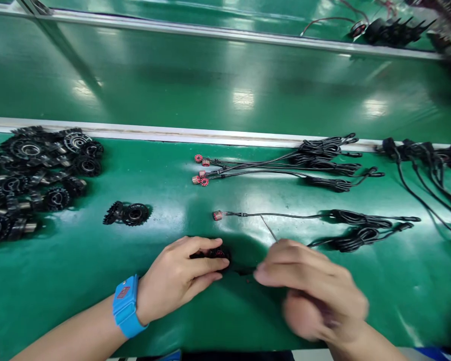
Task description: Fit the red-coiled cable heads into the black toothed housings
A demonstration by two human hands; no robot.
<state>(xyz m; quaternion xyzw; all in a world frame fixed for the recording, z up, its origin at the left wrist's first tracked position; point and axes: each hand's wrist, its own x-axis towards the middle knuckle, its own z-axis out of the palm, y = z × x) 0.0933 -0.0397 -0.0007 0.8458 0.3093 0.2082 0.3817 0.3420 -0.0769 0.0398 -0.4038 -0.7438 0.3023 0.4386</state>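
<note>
My left hand (pixel 188 271), with a blue wrist strap (pixel 126 306), is closed around a small black round housing (pixel 225 253) on the green mat. Red windings show inside the housing between the fingers. To the right, my right hand (pixel 311 288) is smeared by motion, its fingers curled. From it a thin metal rod (pixel 268 228) sticks out up and to the left; the rest of this tool is hidden. Just beyond the hands lies a red-wound motor stator (pixel 218 215) on a black cable. Two black toothed parts (pixel 135 214) rest left of it.
Many black toothed metal parts (pixel 30 185) are heaped at the left. Several stators (pixel 204 181) with bundled black cables (pixel 323 155) lie at the back, more bundles (pixel 357 239) nearer. Cabled black parts (pixel 428 150) sit far right. A white ledge (pixel 154 133) edges the mat.
</note>
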